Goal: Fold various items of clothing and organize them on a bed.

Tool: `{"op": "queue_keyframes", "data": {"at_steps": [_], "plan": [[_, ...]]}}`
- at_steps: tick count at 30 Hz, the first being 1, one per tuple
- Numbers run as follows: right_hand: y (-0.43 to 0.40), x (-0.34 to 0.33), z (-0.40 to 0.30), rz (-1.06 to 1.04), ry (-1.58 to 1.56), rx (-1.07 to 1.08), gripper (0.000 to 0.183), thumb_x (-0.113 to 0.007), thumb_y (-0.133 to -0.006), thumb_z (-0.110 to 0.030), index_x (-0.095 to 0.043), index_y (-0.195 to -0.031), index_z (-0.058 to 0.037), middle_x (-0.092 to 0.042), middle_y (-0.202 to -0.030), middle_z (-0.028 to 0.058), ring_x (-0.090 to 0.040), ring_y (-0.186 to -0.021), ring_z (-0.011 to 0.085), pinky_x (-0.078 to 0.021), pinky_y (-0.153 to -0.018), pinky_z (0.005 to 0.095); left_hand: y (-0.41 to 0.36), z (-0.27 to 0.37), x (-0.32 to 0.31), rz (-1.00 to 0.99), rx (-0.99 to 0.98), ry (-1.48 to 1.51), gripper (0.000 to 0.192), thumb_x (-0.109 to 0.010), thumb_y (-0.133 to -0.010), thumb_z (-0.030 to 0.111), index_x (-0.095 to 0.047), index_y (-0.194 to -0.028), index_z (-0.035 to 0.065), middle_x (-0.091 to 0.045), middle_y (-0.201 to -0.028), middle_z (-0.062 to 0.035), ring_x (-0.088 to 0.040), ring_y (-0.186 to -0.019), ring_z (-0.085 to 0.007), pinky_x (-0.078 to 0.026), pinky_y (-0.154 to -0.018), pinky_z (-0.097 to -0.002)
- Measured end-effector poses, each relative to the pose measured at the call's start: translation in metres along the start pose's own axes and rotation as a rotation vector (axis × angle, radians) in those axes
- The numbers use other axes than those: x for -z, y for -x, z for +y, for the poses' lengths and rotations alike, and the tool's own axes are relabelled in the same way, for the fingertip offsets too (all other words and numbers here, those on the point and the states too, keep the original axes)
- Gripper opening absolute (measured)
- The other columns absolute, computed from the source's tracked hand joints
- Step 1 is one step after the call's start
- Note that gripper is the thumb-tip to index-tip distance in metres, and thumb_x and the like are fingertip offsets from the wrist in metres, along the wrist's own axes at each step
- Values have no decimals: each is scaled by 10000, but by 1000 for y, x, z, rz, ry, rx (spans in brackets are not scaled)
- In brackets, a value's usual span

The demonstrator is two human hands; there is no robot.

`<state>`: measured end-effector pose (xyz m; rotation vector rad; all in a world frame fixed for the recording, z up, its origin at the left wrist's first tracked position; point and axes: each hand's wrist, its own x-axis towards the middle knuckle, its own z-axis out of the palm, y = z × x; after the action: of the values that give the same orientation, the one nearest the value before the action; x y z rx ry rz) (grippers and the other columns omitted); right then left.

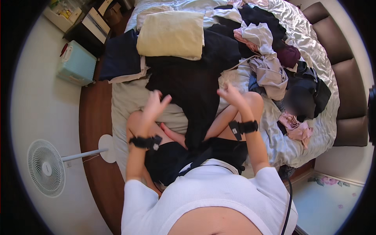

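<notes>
A black garment lies spread on the bed before me, and a narrow part of it runs down between my crossed legs to my lap. My left hand hovers beside its left edge, thumb apart from the fingers, with nothing seen in it. Off the garment's right edge, above my right knee, my right hand is raised and blurred, thumb out and fingers loosely bent; I see nothing in its grasp. Over the garment's far part sits a folded cream cloth. Left of that is a folded navy cloth, with pale fabric beneath.
Rumpled clothes, including a light grey garment and a pink one, heap on the right of the bed. Beyond the left bed edge stand a white fan and a light blue suitcase. A brown padded headboard borders the right.
</notes>
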<state>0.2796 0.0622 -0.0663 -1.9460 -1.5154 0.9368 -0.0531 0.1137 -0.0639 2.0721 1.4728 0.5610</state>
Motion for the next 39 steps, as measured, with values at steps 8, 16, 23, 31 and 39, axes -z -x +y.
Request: {"op": "queue_keyframes", "data": {"at_steps": [8, 16, 23, 31, 39], "plan": [[53, -84, 5, -232, 731, -44, 447, -610, -706, -435, -628, -896, -31, -607, -923, 137, -537, -935, 260, -317, -842, 386, 97, 66, -96, -306, 106, -20, 635, -652, -667, 509, -501, -892, -65, -540, -886, -246, -549, -850, -368, -451, -734, -396], [55, -109, 27, -196, -572, -65, 419, -614, -802, -228, -477, -1089, 46, -574, -1007, 96, -524, -941, 144, -422, -819, 272, 90, 62, -107, -282, 279, 156, 388, -629, -624, 195, -502, -901, -44, -576, -850, -201, -571, -804, -342, -456, -697, -401], [95, -26, -24, -172, -1261, -534, 453, -623, -806, -228, -441, -1139, 19, -574, -1014, 91, -547, -917, 136, -429, -799, 238, 113, 8, -41, -133, 806, 1319, 226, -444, -668, 29, -543, -871, 25, -551, -933, -76, -532, -878, -180, -422, -796, -275], [131, 9, 14, -125, -710, -398, 610, -705, -683, -173, -389, -1172, 11, -563, -1055, 188, -554, -963, 285, -424, -830, 342, 131, 17, -21, -294, 891, 1778, 303, -500, -792, 134, -439, -1061, 7, -487, -1151, -165, -533, -931, -231, -431, -789, -333], [150, 5, -1, 37, 219, -244, 264, -619, -719, -188, -588, -877, 21, -606, -805, 214, -586, -784, 354, -467, -695, 400, 88, -4, -117, -536, 691, 656, 574, -648, -753, 259, -411, -1165, -64, -519, -1109, -142, -583, -830, -190, -441, -703, -260]]}}
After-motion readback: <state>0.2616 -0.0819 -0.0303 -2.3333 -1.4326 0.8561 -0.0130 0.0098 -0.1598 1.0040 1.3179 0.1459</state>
